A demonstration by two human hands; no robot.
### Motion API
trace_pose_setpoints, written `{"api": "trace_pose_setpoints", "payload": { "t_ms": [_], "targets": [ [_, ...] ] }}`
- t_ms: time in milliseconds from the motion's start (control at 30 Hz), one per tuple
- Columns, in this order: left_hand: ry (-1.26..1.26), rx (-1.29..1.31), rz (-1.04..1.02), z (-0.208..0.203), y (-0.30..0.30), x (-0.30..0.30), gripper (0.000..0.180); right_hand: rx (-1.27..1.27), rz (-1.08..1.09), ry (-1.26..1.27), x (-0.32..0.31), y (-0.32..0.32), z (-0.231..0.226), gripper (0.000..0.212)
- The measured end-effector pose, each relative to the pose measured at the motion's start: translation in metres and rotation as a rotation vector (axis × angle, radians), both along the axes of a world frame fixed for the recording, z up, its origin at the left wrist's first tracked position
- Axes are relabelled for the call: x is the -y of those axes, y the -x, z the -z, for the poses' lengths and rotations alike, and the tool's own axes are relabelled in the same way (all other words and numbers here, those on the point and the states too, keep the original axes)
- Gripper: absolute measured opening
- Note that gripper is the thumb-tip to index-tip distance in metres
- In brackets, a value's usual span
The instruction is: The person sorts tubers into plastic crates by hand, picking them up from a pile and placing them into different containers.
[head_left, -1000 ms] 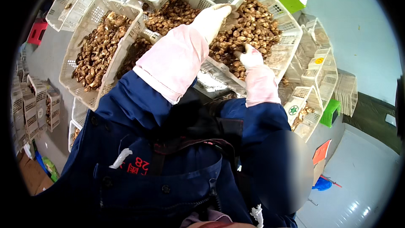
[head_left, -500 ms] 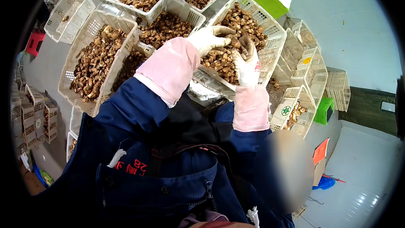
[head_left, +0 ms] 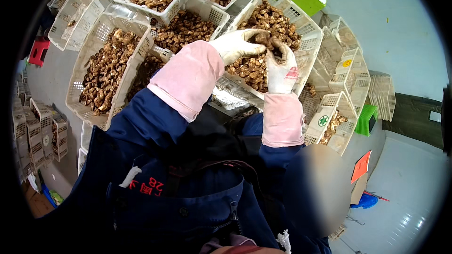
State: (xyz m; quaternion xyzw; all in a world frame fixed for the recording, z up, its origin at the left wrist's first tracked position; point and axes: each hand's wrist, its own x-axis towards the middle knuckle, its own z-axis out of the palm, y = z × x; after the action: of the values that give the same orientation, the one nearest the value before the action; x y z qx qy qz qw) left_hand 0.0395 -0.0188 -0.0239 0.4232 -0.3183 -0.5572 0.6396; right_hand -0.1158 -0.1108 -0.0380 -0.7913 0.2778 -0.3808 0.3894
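We see our left hand point(head_left: 235, 47), in a smooth whitish glove, with fingers and thumb closed about a small, dull brown mushroom-like piece point(head_left: 265, 40) above the slanted crate point(head_left: 308, 49) of pale perforated plastic. Our right hand point(head_left: 281, 69), gloved alike with soil-darkened fingertips, curls right beside it; whether it grips too, we cannot tell. Beneath both hands lies a heap point(head_left: 252, 71) of knobbly, rounded brown lumps. Soft pink cuffs point(head_left: 188, 77) cover our wrists.

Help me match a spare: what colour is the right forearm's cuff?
Pale pink; the right cuff shows best in the head view.
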Motion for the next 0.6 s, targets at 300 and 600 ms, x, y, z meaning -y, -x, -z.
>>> {"api": "trace_pose_setpoints", "payload": {
  "t_ms": [300,600],
  "targets": [
    [-0.226,0.428,-0.075,-0.008,-0.013,-0.007,0.054,-0.091,0.091,0.355,-0.009,-0.011,0.005,0.025],
    [-0.148,0.356,-0.14,-0.008,-0.017,-0.009,0.04,-0.003,-0.086,0.022,-0.006,-0.009,0.008,0.043]
  ]
}}
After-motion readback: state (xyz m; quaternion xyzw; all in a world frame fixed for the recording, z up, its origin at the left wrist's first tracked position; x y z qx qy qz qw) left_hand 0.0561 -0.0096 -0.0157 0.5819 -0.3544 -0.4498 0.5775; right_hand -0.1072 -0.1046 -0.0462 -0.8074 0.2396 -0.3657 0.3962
